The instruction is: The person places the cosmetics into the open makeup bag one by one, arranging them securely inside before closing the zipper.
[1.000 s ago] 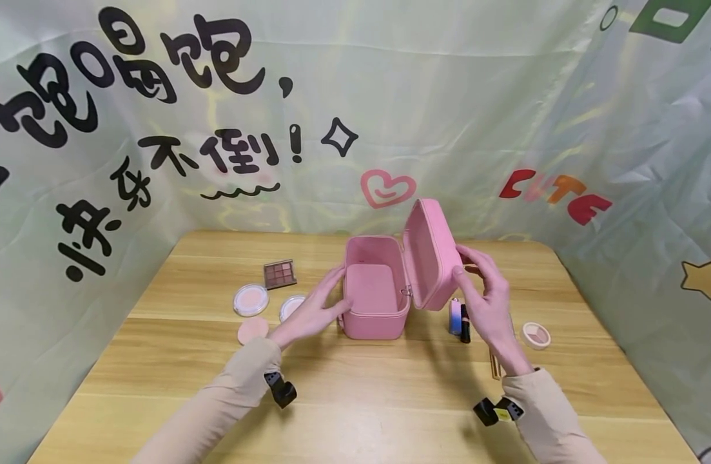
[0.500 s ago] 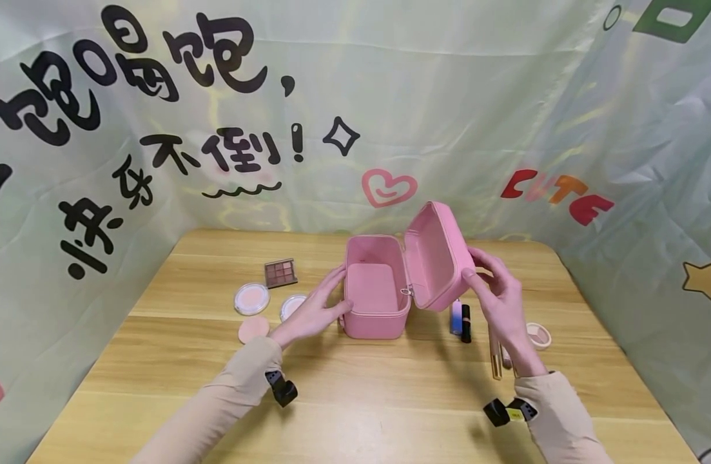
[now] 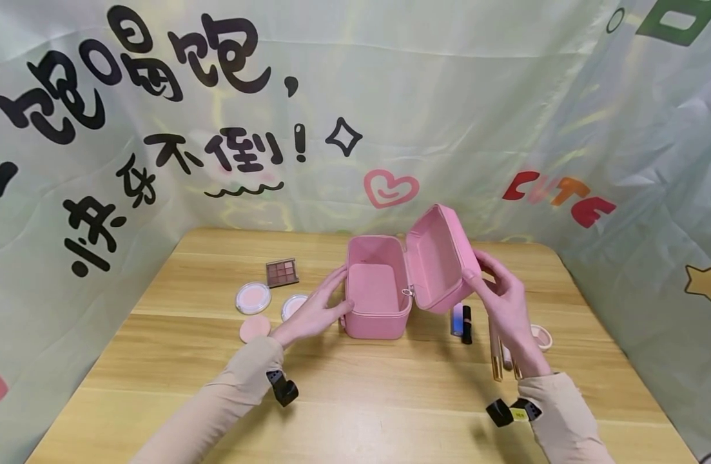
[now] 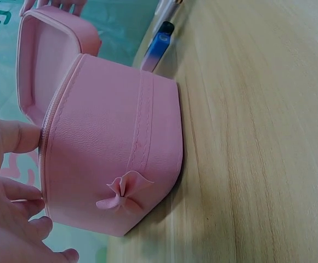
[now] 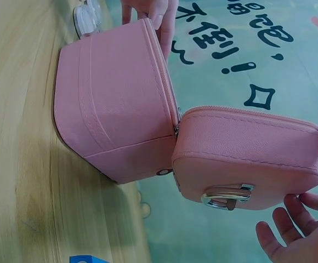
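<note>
A pink cosmetic case (image 3: 377, 325) stands on the table with its lid (image 3: 439, 258) swung up and tilted to the right; the inside shows bare. My left hand (image 3: 317, 309) rests against the case's left side, thumb and fingers spread along the rim. In the left wrist view a pink bow (image 4: 125, 193) decorates the wall below that hand. My right hand (image 3: 503, 303) holds the lid's outer edge between thumb and fingers. The right wrist view shows the lid's handle (image 5: 227, 196) with metal fittings.
Left of the case lie an eyeshadow palette (image 3: 282, 272), a round compact (image 3: 253, 298), another compact (image 3: 293, 305) partly hidden, and a pink puff (image 3: 254, 328). On the right are a blue-purple tube (image 3: 457, 320), a black tube (image 3: 467, 325), gold-ended sticks (image 3: 497, 367) and a small round compact (image 3: 542, 337).
My right hand has moved right and slightly down, tilting the lid wider. The left hand stays at the case's left side.
</note>
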`<action>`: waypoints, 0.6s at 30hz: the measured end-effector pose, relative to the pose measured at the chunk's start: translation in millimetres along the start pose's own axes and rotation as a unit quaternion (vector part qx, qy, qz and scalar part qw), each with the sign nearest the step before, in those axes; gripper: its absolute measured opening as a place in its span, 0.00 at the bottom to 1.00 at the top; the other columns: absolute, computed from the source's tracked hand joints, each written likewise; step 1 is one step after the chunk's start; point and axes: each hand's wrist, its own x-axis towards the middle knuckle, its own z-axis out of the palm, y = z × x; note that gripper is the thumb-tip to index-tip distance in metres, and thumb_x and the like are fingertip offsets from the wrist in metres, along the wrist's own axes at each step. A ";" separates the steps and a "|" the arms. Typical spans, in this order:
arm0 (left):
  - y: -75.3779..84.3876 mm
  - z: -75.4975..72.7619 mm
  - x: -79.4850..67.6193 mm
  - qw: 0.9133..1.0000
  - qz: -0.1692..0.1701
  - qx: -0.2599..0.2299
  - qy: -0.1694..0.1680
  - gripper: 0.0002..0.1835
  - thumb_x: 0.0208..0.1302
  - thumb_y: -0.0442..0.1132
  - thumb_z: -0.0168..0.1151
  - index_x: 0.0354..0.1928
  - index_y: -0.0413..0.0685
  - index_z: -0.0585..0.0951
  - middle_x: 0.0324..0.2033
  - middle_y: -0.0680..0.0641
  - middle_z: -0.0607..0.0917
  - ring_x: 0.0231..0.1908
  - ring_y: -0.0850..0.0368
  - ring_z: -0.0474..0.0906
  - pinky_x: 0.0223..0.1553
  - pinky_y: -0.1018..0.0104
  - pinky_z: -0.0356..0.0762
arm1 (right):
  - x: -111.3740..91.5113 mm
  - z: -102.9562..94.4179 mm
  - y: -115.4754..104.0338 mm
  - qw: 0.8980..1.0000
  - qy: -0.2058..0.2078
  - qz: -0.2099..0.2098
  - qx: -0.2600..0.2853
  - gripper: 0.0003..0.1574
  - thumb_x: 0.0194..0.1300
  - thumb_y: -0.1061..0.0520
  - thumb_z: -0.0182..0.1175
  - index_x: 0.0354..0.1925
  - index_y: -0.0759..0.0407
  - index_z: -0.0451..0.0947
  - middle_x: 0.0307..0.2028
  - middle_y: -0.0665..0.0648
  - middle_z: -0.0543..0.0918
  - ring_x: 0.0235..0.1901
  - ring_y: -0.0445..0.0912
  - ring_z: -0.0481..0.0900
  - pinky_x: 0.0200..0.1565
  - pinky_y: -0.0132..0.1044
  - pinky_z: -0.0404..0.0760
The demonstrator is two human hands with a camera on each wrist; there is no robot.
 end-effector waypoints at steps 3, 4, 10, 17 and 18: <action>0.2 0.1 -0.4 1.000 -0.002 -0.001 0.001 0.39 0.74 0.46 0.56 0.80 0.49 0.51 0.81 0.47 0.47 0.80 0.40 0.43 0.74 0.32 0.46 | 0.0 -1.1 -0.1 1.000 -0.004 0.007 -0.003 0.31 0.70 0.63 0.60 0.67 0.74 0.68 0.51 0.41 0.80 0.46 0.31 0.82 0.46 0.21 0.81; 0.4 0.1 -0.5 1.000 -0.003 -0.001 0.001 0.39 0.74 0.46 0.56 0.80 0.49 0.51 0.81 0.47 0.47 0.80 0.40 0.44 0.74 0.32 0.46 | 0.0 -1.4 0.0 1.000 -0.005 0.008 -0.004 0.31 0.70 0.63 0.60 0.67 0.74 0.67 0.51 0.41 0.80 0.45 0.31 0.82 0.46 0.21 0.81; 1.5 0.0 -0.5 1.000 -0.006 0.000 0.002 0.39 0.73 0.46 0.56 0.80 0.50 0.51 0.81 0.47 0.47 0.80 0.40 0.44 0.74 0.33 0.46 | 0.2 -1.5 0.6 1.000 -0.008 0.006 -0.007 0.31 0.70 0.63 0.60 0.67 0.74 0.67 0.51 0.40 0.81 0.46 0.31 0.82 0.46 0.21 0.81; 0.8 0.2 -0.7 1.000 -0.005 -0.001 0.002 0.40 0.73 0.45 0.56 0.80 0.48 0.51 0.81 0.47 0.47 0.80 0.41 0.43 0.75 0.34 0.46 | 0.1 0.0 1.2 1.000 -0.001 0.003 -0.015 0.31 0.70 0.63 0.60 0.67 0.73 0.68 0.50 0.40 0.81 0.48 0.32 0.81 0.47 0.20 0.80; 0.6 0.1 -0.9 1.000 -0.003 -0.002 0.001 0.40 0.73 0.45 0.56 0.80 0.47 0.51 0.81 0.47 0.47 0.80 0.40 0.43 0.75 0.33 0.46 | 0.0 0.2 1.2 1.000 0.000 0.003 -0.016 0.31 0.70 0.63 0.60 0.67 0.73 0.68 0.50 0.40 0.81 0.48 0.32 0.80 0.47 0.20 0.80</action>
